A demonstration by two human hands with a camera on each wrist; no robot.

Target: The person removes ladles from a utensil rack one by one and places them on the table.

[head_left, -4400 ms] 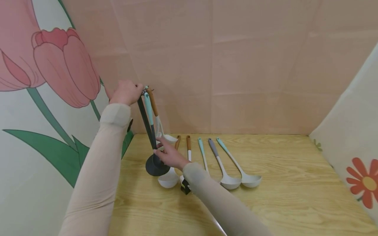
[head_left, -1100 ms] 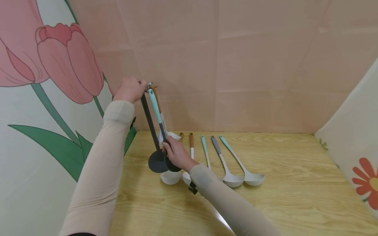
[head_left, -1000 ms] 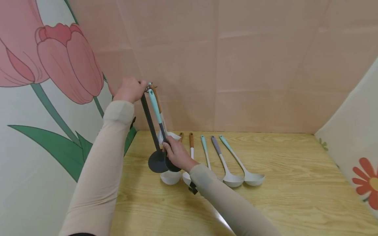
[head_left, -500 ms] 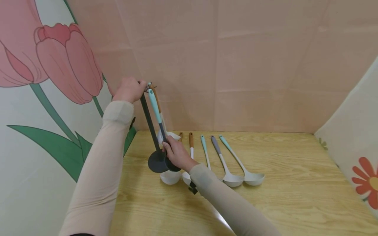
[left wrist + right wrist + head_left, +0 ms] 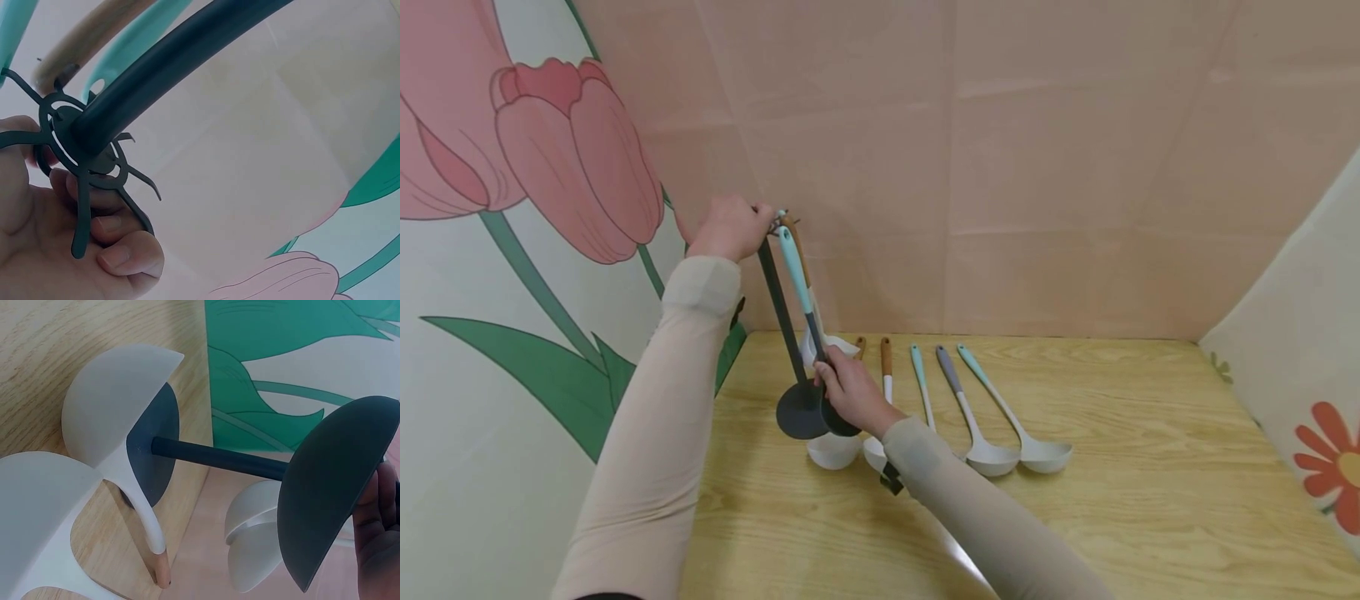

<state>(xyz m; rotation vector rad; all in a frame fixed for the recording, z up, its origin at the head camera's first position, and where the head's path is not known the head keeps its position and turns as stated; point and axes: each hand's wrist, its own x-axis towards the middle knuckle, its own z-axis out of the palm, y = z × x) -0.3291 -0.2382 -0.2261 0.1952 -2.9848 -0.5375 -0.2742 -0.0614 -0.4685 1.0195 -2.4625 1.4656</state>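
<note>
In the head view, my left hand (image 5: 730, 227) grips the top of a black utensil stand (image 5: 780, 304). The left wrist view shows its fingers curled under the hooked ring (image 5: 83, 212). A dark ladle with a turquoise handle (image 5: 794, 271) hangs by its handle end from the stand. My right hand (image 5: 852, 392) holds this ladle's neck just above its bowl (image 5: 337, 487). Behind it hang a brown-handled utensil (image 5: 802, 262) and white ladle bowls (image 5: 837, 344). The stand's round base (image 5: 799, 410) is down on the wooden table.
Several white-bowled ladles lie in a row on the table (image 5: 1150, 467), among them a grey-handled ladle (image 5: 992, 458) and a turquoise-handled ladle (image 5: 1045, 454). A pink backdrop (image 5: 1037, 208) rises behind; a tulip-printed sheet (image 5: 580, 167) stands left.
Since the oldest frame, my right hand has closed round the dark ladle's neck and the ladle has shifted right of the post. Over the last second hardly anything has moved.
</note>
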